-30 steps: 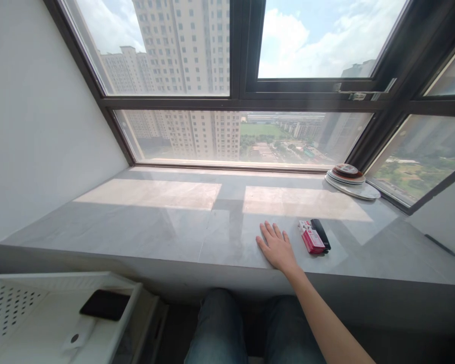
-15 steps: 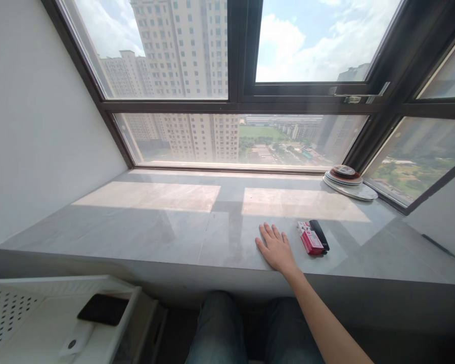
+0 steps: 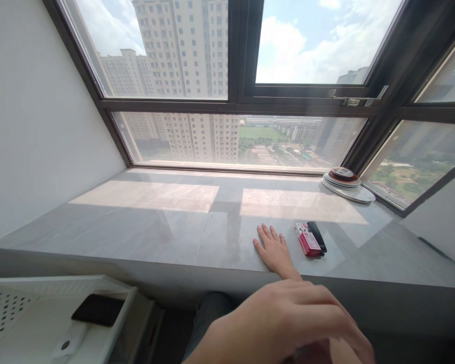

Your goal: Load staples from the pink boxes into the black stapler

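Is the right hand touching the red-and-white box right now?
Apart. The head view shows it: the right hand lies flat on the windowsill, with a strip of sill visible between it and the red-and-white box.

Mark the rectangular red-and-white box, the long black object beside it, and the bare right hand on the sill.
Rectangular red-and-white box (image 3: 309, 242): head view, top face.
Long black object (image 3: 317, 236): head view, mid-length.
Bare right hand (image 3: 274, 253): head view, back of hand.
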The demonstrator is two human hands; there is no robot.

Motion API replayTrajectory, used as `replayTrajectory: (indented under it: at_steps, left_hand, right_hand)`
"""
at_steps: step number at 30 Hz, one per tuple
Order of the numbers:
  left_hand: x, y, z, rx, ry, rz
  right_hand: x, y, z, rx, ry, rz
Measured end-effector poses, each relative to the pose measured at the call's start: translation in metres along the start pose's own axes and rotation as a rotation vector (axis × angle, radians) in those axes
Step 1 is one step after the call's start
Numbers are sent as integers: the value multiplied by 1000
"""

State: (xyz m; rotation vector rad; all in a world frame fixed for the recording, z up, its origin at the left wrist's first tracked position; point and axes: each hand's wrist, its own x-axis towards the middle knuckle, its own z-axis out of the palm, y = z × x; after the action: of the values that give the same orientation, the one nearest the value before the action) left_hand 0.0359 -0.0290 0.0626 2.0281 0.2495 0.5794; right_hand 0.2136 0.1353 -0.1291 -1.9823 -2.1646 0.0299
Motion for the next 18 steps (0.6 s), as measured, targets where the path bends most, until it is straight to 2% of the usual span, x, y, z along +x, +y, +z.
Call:
replayTrajectory:
  at_steps: [2,3,6,9,11,13,18]
  left_hand:
    - [6,-40,-31,235,296,-120]
    - [5,-65,-46,369,391,-202]
    - [-11,-139,-77,786,547,-485]
    - [-31,-194,-90,1018,588,-724]
    - [-38,-215,-90,1086,549,-822]
    - [-40,-225,-87,1125,503,-861]
    - [-39,-232,-83,1149,498,-865]
  right_hand:
    - [-1,0,-1,-4,10,-14]
    - [-1,0,-1,-3,13,-14]
    - [-1,-1,-1,8,12,9]
    - [-1,-3,-2,16,11,15]
    - [-2,-3,-3,17,10,12]
    - [-2,-3,-5,16,5,12]
    - [-3,-5,-7,13,-11,18]
